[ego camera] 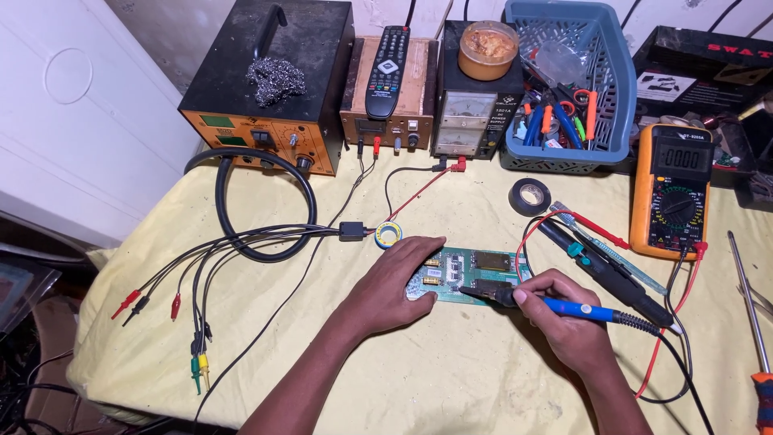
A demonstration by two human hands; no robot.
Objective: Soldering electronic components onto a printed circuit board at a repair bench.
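A green circuit board point(467, 264) lies on the yellow-covered table. My left hand point(392, 283) rests flat on the board's left end, pinning it down. My right hand point(561, 310) grips a soldering iron with a blue handle point(576, 308) like a pen. Its dark tip point(465, 292) touches the board's near edge at the middle. The iron's black cable runs off to the right.
At the back stand an orange and black soldering station point(266, 89), a wooden box with a remote control point(388, 60), a power supply point(467, 121) and a blue basket of tools point(568, 89). An orange multimeter point(672, 189), black tape point(530, 196), solder spool point(388, 234) and clip leads point(173, 306) lie around.
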